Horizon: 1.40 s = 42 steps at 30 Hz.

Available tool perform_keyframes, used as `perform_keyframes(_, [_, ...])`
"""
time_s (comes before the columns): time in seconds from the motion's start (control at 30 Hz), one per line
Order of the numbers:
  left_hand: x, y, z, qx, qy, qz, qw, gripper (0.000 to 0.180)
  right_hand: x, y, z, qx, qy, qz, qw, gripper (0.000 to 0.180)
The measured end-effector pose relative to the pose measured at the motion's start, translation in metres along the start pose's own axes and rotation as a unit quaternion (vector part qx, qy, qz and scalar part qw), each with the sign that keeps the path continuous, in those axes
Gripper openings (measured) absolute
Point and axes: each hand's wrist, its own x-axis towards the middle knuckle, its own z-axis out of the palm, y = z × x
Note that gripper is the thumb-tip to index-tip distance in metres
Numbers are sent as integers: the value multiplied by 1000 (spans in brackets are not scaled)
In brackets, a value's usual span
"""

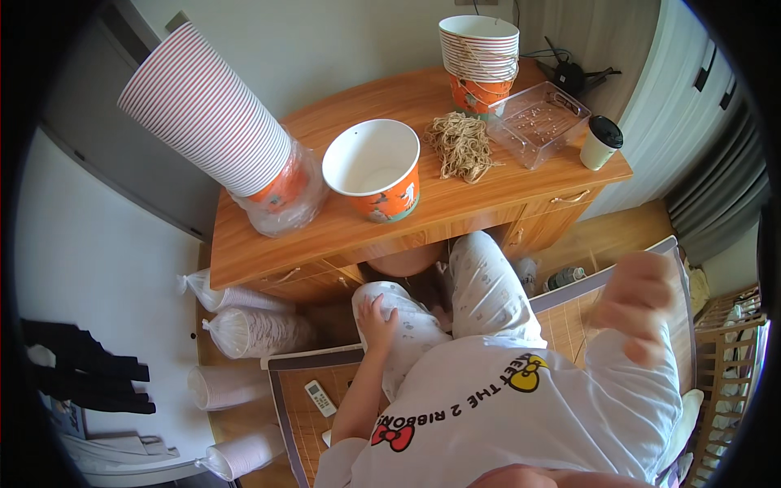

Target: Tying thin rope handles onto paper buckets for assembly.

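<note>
Left hand (377, 319) flat on knee (399, 313); paper bucket (374, 169) well beyond fingers (370, 304).

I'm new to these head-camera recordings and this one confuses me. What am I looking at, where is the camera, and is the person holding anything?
There is no machine here: a person works with bare hands. The single picture comes from a wide fisheye camera worn on the head, looking down, so straight edges bend and you see the person's own white shirt and patterned trousers from above.

The left hand rests on the left knee and holds nothing. The right hand is raised beside the body and blurred, so I cannot tell whether it holds anything.

In front stands a wooden desk. On it are a tilted stack of paper tubs in a plastic bag, one open orange tub, a bundle of twine, a second upright stack, a clear plastic box and a lidded white cup. Bagged lids lie on the floor.
</note>
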Motion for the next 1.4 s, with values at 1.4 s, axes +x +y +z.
perform_keyframes(1.4, [-2,194,-114,-717,-216,163,643,28,-96,-59,164,463,45,526,712,48])
